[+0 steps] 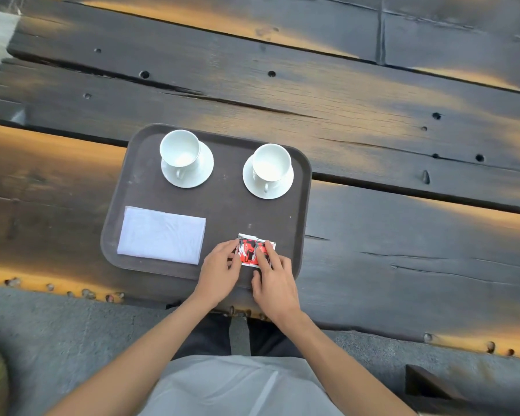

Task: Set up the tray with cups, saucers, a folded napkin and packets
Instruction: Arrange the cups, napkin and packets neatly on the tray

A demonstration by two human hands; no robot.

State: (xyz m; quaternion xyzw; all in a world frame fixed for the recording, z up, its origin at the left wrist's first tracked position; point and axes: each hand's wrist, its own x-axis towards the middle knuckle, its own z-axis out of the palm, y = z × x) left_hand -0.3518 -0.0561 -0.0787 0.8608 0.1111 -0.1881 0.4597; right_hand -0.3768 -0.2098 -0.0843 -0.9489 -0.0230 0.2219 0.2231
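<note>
A dark brown tray lies on the wooden table. At its far side stand two white cups, the left cup on its saucer and the right cup on its saucer. A folded white napkin lies at the tray's near left. Red and white packets lie at the near right. My left hand touches their left edge with its fingertips. My right hand rests its fingers on their right part, hiding some of them.
The table is made of dark, weathered planks with gaps and holes, and its near edge runs just in front of my body. A grey floor lies below. A dark wooden object sits at the lower right.
</note>
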